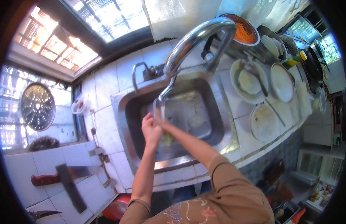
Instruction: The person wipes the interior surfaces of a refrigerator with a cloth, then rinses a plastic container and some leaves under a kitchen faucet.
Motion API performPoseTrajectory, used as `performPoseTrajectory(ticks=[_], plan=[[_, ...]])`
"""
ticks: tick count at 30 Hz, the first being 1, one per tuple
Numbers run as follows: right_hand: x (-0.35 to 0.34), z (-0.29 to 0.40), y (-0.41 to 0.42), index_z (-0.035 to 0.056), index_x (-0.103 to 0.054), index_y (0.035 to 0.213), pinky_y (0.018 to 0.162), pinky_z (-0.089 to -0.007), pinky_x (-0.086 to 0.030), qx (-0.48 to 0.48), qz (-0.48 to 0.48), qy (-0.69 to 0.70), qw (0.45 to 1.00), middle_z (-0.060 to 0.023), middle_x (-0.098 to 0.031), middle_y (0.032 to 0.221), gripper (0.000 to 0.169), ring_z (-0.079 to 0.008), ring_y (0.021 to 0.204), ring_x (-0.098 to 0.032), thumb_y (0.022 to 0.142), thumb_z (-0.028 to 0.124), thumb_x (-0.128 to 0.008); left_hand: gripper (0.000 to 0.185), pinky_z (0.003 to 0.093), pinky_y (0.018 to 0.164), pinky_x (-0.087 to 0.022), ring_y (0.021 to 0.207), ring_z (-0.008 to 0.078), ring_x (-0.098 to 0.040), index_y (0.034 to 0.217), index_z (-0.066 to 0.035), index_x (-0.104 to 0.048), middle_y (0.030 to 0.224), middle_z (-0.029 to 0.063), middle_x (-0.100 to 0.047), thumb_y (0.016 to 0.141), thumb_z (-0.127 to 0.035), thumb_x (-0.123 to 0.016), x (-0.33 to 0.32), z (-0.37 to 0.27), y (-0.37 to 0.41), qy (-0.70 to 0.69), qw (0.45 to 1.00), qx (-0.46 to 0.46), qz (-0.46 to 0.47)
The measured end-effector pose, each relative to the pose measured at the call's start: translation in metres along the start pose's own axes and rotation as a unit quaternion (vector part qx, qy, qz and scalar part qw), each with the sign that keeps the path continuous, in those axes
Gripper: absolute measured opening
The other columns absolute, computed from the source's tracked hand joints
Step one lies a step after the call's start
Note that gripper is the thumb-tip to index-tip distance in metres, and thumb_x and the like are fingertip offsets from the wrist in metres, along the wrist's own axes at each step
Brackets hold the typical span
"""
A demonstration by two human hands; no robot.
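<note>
Both hands are close together under the curved chrome faucet [196, 35], over the stainless steel sink [229, 131]. My left hand [151, 129] has its fingers curled against my right hand [161, 119], which is blurred and partly hidden. A narrow grey loop-shaped thing [155, 107] stands at the fingers; which hand holds it, if either, is unclear. What looks like water falls beside it from the faucet's mouth. Something leafy and pale green [168, 139] shows just below the hands. In the basin's right part lies a clear or wet flat shape, hard to make out.
Right of the sink stand stacked bowls with a spoon [255, 74], a white bowl [282, 82], a stained plate [264, 122] and a colander of shredded carrot [241, 35]. At left, a cleaver [45, 179] hangs on a dark rack [70, 187] beside a round perforated metal disc [38, 106].
</note>
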State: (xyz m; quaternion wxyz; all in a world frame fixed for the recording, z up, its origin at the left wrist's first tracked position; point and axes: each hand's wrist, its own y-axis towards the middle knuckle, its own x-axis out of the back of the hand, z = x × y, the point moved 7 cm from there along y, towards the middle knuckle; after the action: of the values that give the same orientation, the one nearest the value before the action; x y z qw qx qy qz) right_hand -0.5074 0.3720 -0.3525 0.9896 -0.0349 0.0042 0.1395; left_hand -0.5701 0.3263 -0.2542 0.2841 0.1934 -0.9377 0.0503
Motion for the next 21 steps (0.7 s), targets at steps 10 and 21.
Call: performPoseTrajectory(ticks=[10,21], plan=[[0.005,-0.004,-0.05,0.0092,-0.061,0.098,0.09,-0.0453,-0.036,0.085,0.154,-0.514,0.839,-0.0106,-0.057,0.1,0.027,-0.0264,0.101,-0.051,0.075,0.023,-0.056,0.01,0.0369,0.087,-0.043,0.108,0.0387,-0.052,0.054,0.004,-0.038,0.112,0.0274,-0.055,0.058,0.008,-0.047,-0.007,-0.049,0.02,0.077,0.994,-0.079,0.003],[0.013,-0.037,-0.054,0.0103,-0.067,0.089,0.077,-0.0376,-0.041,0.008,0.352,-0.603,0.716,-0.013,-0.058,0.11,0.02,-0.0241,0.093,-0.058,0.073,0.018,-0.057,0.006,0.037,0.089,-0.042,0.107,0.0366,-0.054,0.056,0.005,-0.043,0.112,0.0251,-0.057,0.059,0.007,-0.047,-0.017,-0.031,0.018,0.114,0.991,-0.063,0.021]])
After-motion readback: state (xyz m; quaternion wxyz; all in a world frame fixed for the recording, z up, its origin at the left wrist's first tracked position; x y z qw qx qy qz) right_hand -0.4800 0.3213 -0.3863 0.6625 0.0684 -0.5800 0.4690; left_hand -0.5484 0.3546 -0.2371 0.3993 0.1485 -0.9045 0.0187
